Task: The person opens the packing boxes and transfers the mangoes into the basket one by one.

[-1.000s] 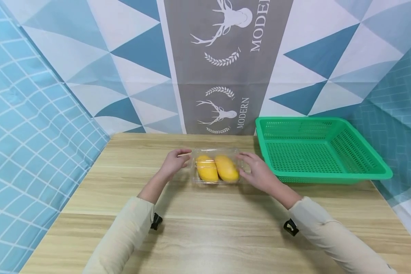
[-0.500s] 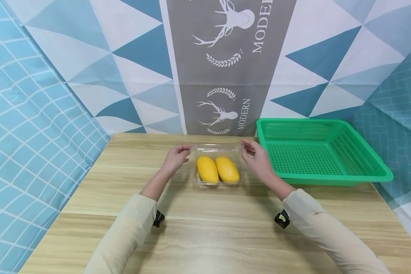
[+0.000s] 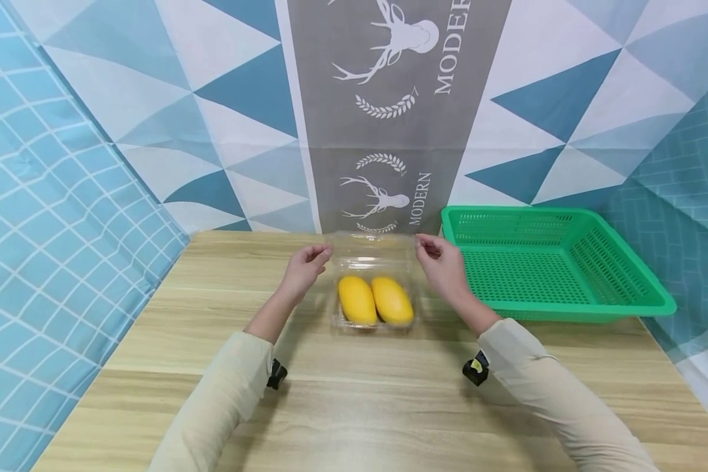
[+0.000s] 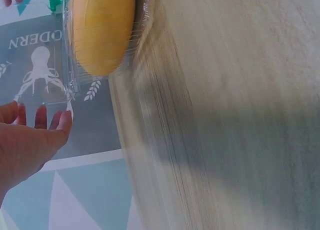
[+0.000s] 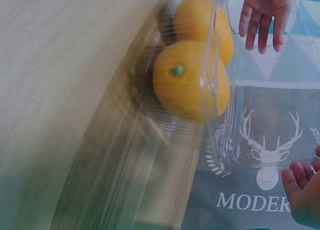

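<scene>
A clear plastic clamshell box [image 3: 334,308] stands on the table, holding two yellow mangoes [image 3: 356,299]. Its see-through lid [image 3: 373,246] is swung up toward the wall. At the lid's left side is my left hand [image 3: 304,271]; in the right wrist view the fingers [image 5: 262,32] of that hand look straight and spread, with the tips at the lid edge. My right hand [image 3: 442,267] pinches the lid's right corner between thumb and bent fingers. The left wrist view shows one mango [image 4: 102,32] through the ribbed plastic, above my left hand [image 4: 35,145].
To the right, a green perforated basket [image 3: 557,308] stands against the back wall, close beside my right hand. Behind the box rises a grey patterned cloth [image 3: 330,177]. The light wooden table [image 3: 354,400] stretches toward me, with blue-tiled cloth [image 3: 65,249] on the left.
The lid has swung up and back from over the mangoes. Both hands have moved with it toward the wall, and the right hand's fingers have gone to the lid's upper corner.
</scene>
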A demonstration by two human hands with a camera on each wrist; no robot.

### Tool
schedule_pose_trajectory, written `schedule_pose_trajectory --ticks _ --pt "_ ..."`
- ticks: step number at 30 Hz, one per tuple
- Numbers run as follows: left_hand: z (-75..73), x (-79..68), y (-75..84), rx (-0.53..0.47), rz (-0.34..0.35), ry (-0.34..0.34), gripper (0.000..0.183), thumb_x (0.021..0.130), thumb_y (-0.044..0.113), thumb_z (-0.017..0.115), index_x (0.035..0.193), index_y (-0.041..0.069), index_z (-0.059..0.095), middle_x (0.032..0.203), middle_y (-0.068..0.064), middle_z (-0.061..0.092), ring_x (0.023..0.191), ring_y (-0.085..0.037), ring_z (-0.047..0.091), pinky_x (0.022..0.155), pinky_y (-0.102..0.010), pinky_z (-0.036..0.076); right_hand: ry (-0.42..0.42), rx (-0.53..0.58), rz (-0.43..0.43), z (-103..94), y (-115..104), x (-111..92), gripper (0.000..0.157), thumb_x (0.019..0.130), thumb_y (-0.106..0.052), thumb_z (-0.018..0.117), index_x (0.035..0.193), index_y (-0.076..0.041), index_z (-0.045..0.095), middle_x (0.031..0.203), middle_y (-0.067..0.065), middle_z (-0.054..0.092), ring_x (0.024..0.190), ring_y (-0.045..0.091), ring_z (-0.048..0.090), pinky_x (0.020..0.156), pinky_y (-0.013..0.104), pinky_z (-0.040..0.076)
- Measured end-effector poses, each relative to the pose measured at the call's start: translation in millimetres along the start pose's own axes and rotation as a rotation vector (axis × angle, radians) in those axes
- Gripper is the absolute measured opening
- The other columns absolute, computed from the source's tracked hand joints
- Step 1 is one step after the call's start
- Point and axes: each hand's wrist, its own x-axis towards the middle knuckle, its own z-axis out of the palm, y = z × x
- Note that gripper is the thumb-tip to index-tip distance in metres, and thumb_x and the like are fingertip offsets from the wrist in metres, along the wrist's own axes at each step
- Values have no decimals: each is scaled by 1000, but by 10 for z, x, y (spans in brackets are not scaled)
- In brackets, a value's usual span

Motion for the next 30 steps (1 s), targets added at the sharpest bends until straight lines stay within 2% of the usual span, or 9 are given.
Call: schedule_pose_trajectory --ticks 10,14,19,23,30 --pt "49 55 -40 -24 18 63 31 88 25 54 110 3 55 105 -11 55 102 -24 50 97 -40 40 41 17 82 57 -3 84 26 86 -23 55 105 -8 63 97 7 65 81 15 56 65 15 48" --pt "72 82 -32 -87 11 70 31 88 23 53 110 1 54 107 -15 54 101 -24 50 97 -39 40 59 23 84 77 -6 129 27 86 -25 55 106 -8 63 98 7 65 80 15 56 63 15 46" --pt "91 117 -23 -177 -12 69 31 88 19 52 111 -2 52 115 -22 49 108 -31 49 97 -41 40 64 49 105 92 -11 164 28 86 -25 56 106 -8 63 98 8 65 80 14 55 62 14 45" --pt "101 139 -26 -184 -18 71 33 88 20 52 113 -2 51 116 -23 47 109 -35 48 94 -40 43 69 57 135 105 -7 190 27 86 -23 56 106 -7 63 97 8 65 79 13 54 61 13 44" --pt "108 160 -30 -186 -21 85 34 88 20 52 114 -3 51 105 -14 52 106 -32 50 92 -41 44 85 72 155 140 -11 229 27 85 -19 57 108 -6 62 96 10 63 79 14 53 62 14 43"
